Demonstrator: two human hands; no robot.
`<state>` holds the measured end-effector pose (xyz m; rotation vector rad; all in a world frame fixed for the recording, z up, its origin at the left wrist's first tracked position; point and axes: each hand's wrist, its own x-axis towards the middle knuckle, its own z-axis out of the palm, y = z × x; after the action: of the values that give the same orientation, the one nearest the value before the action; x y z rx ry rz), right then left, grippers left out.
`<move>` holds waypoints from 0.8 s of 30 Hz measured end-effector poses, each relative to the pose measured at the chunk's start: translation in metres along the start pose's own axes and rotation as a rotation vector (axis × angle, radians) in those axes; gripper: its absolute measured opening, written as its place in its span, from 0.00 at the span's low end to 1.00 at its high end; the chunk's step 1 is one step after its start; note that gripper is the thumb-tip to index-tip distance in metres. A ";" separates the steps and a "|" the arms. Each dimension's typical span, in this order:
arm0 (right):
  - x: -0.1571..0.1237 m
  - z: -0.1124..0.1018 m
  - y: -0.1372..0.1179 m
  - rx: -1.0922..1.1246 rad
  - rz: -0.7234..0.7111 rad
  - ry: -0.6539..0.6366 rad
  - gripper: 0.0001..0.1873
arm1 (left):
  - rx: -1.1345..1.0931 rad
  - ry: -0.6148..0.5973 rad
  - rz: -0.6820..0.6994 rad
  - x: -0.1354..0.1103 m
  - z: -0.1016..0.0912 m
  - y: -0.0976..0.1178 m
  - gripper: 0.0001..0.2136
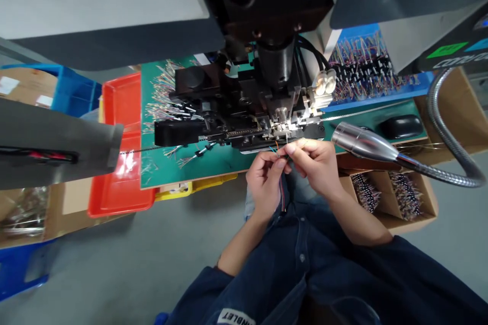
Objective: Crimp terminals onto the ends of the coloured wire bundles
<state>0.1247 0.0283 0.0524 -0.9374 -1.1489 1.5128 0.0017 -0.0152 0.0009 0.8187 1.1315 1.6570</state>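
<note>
A small wire harness hangs between my hands, its thin coloured wires fanning out above my fingertips and a dark end dangling below. My left hand is closed, pinching the wires between thumb and forefinger. Beside it, my right hand is closed too, thumb and forefinger pinching wires close to the lit crimping head of the machine. One pale wire end points up toward that head. Exactly which wire each hand grips is partly hidden by the fingers.
A bright gooseneck lamp reaches in from the right. Bundled harnesses fill a blue tray and a cardboard box. Left are a red tray, the green mat with loose harnesses, and a grey machine arm. A black mouse lies at right.
</note>
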 end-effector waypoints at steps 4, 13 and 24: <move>0.008 0.000 0.011 0.073 0.103 0.043 0.21 | -0.039 0.026 0.021 0.008 0.005 -0.002 0.16; 0.014 0.008 0.015 0.148 0.165 0.102 0.20 | -0.067 0.047 0.072 0.013 0.008 0.004 0.14; 0.016 0.014 0.015 0.133 0.174 0.130 0.20 | -0.080 0.057 0.089 0.015 0.007 0.005 0.13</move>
<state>0.1046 0.0394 0.0412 -1.0497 -0.8817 1.6209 0.0014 0.0007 0.0082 0.7847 1.0741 1.7979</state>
